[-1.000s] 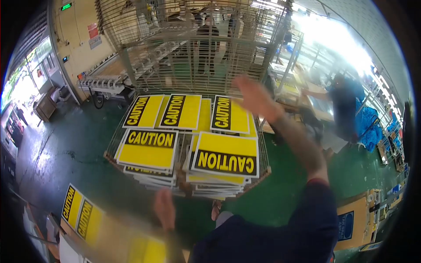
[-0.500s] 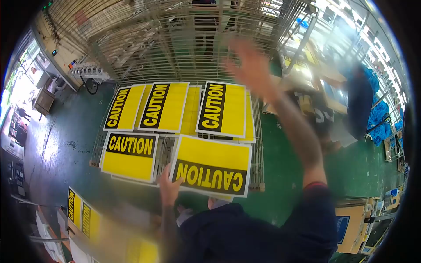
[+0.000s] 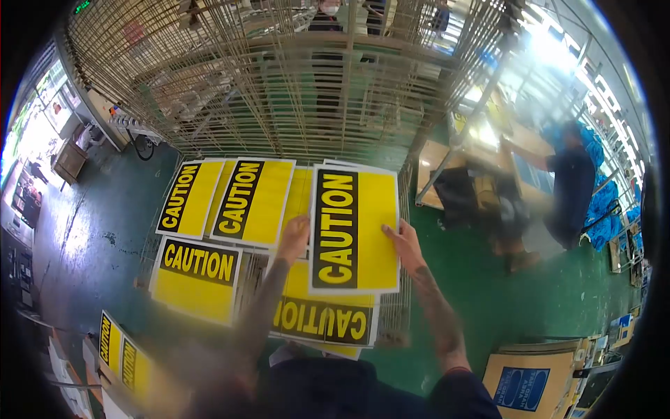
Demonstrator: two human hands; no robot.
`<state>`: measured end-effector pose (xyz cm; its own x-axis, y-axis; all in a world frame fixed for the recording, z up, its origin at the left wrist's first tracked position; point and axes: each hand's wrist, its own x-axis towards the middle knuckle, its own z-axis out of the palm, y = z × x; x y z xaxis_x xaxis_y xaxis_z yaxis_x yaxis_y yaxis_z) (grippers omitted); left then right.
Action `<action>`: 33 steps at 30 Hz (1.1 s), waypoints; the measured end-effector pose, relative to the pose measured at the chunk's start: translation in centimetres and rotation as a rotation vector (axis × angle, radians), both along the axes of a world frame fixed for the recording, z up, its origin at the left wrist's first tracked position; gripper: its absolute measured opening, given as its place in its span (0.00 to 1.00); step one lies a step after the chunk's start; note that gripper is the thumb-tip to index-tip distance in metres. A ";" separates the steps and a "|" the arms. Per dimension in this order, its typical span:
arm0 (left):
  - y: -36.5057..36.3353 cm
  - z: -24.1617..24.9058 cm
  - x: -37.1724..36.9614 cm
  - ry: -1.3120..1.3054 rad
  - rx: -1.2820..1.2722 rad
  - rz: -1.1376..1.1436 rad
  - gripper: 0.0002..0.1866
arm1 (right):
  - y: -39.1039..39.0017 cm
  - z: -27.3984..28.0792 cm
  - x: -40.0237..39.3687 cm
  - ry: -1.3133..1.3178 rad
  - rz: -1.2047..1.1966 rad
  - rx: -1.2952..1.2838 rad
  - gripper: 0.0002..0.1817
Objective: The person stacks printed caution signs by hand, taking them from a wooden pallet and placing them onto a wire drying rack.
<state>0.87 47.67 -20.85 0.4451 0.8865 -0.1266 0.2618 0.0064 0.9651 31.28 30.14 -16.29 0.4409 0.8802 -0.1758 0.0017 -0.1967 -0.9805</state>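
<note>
A yellow and black caution sign is held between my two hands over the right part of a wire rack. My left hand is closed at its left edge, the fingers partly hidden. At the right edge my right hand grips it, thumb on the yellow face. Beneath it lies an upside-down caution sign, partly covered. To the left on the rack are a front-left caution sign, a back-left caution sign and a middle caution sign, overlapping others.
Raised wire rack shelves rise behind the signs. More caution signs stand at the lower left. A co-worker is at a bench on the right. A cardboard box sits at the lower right.
My right hand has come down from above the rack onto a caution sign. My left hand has left the upside-down sign and moved up to this sign's left edge.
</note>
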 end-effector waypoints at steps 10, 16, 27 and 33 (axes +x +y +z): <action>-1.8 -0.4 2.5 0.299 0.470 0.185 0.33 | 2.6 -5.8 -2.3 -0.624 -0.357 -0.149 0.32; -3.0 9.8 -8.7 0.159 -0.134 0.132 0.27 | 3.7 3.6 -10.0 -0.157 -0.122 -0.054 0.18; 14.1 4.2 -22.3 0.598 0.139 0.232 0.24 | 20.9 -4.2 -26.0 -0.657 -0.180 -0.108 0.31; 12.6 4.2 -23.2 0.170 0.242 0.370 0.26 | 21.1 -5.1 -26.5 -0.556 -0.118 -0.271 0.42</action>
<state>-22.32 60.23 -16.64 0.0843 0.9946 0.0600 0.4387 -0.0911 0.8940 4.80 51.20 -21.39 0.6218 0.7765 -0.1019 0.4605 -0.4677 -0.7544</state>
